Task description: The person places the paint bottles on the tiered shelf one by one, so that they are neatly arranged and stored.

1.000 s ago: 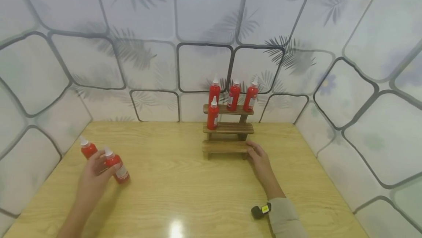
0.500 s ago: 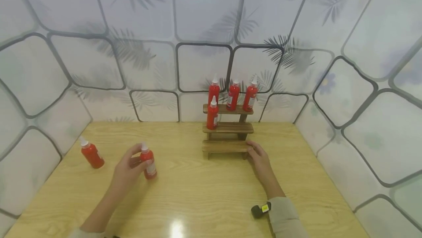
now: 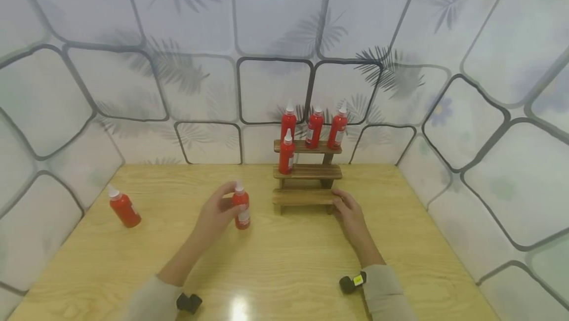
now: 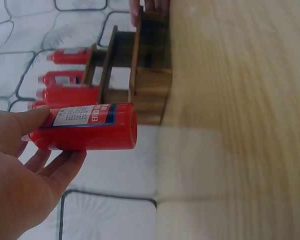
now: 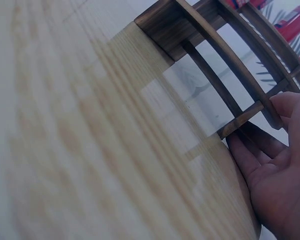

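Note:
My left hand (image 3: 217,216) holds a red squeeze bottle (image 3: 242,216) with a white nozzle and a label, pinched between thumb and fingers left of the wooden step stand (image 3: 306,196). In the left wrist view, the bottle (image 4: 97,134) is above the table, its base apart from the stand. Around the right end of the stand's lowest step, my right hand (image 3: 353,220) has its thumb on the edge and fingers by the leg, as the right wrist view shows. Three red bottles (image 3: 314,131) stand on the top step. Another bottle (image 3: 286,157) occupies the middle step's left end.
One more red bottle (image 3: 125,209) stands on the wood-grain table (image 3: 275,261) at the left. Patterned walls (image 3: 275,89) enclose the table at the back and both sides. Small black devices (image 3: 188,303) are worn at both wrists.
My left hand has carried its bottle rightward from the table's left side towards the stand, leaving the other bottle behind. My right hand has stayed at the lowest step.

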The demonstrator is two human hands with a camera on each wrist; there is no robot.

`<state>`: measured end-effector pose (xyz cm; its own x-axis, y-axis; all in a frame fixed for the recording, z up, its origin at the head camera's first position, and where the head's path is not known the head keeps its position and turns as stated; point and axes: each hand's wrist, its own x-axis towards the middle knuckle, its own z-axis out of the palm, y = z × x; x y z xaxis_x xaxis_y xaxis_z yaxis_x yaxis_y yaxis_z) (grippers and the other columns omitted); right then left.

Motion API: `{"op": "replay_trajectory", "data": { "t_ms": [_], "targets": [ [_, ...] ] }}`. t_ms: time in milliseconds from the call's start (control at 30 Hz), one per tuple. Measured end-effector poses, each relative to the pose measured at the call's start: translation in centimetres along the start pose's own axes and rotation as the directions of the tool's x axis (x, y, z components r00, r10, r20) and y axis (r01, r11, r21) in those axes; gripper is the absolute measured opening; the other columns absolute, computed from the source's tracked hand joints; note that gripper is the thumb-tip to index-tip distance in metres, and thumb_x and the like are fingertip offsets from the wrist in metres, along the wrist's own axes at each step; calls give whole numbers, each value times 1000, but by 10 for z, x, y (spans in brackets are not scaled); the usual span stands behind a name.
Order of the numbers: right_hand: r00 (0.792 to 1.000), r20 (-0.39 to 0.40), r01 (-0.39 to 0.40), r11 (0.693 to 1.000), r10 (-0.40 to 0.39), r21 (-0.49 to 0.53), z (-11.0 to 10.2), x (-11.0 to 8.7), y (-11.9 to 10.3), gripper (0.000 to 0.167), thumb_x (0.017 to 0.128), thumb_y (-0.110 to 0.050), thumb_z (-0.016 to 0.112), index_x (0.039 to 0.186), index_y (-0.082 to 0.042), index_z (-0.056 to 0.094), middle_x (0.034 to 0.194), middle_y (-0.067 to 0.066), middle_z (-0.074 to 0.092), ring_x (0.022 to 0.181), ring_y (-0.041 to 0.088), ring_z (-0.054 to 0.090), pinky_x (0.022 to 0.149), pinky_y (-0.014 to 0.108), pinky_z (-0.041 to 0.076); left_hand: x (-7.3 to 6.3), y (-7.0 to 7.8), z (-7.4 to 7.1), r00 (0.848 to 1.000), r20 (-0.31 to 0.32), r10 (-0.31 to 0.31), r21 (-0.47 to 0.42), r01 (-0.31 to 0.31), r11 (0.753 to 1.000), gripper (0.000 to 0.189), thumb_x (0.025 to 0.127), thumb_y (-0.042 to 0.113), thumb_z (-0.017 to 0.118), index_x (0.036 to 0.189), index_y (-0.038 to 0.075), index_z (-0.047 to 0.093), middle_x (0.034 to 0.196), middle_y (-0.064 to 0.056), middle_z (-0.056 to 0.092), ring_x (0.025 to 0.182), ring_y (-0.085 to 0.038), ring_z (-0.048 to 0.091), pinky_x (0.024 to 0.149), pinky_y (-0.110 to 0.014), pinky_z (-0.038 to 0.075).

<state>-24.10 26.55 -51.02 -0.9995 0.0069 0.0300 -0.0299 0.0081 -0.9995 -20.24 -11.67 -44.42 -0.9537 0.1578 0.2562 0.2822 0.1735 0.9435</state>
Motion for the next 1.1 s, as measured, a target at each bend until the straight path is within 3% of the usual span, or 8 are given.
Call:
{"op": "replay_trajectory", "data": {
  "t_ms": [300,500,667,867,1100],
  "targets": [
    [1000,9,13,998,-13,55,-1,1,2,49,104,-28,56,144,-1,48,155,16,41,142,33,42,111,33,45,30,16,50,998,41,54,-52,-52,997,54,90,6,74,140,13,55,130,-14,64,113,-33,67,92,-46,58],
    [1000,3,9,999,-9,49,-1,2,3,48,103,-31,58,143,-5,50,152,13,45,134,26,51,108,31,48,52,28,78,996,54,73,-61,-69,996,56,90,6,73,142,15,55,137,-10,60,116,-32,65,97,-47,56],
    [1000,-2,2,999,-2,38,-1,2,3,49,103,-32,58,143,-6,51,151,13,45,131,26,53,108,33,48,69,38,99,992,49,116,8,-116,993,57,91,6,73,144,13,53,133,-12,61,116,-30,63,99,-46,54],
    [1000,-10,-11,999,11,32,0,2,-1,50,102,-31,60,143,-4,50,153,17,44,139,33,47,109,32,46,84,50,121,983,31,182,102,-185,977,58,91,8,73,145,12,51,143,-12,55,127,-29,55,107,-46,49],
    [999,-35,-20,999,21,29,0,0,-2,46,103,-27,59,142,-5,52,147,17,49,113,17,62,102,29,53,97,59,137,978,65,200,161,-208,965,57,94,13,71,146,16,49,140,-9,57,124,-24,58,104,-42,51]
  ]
}}
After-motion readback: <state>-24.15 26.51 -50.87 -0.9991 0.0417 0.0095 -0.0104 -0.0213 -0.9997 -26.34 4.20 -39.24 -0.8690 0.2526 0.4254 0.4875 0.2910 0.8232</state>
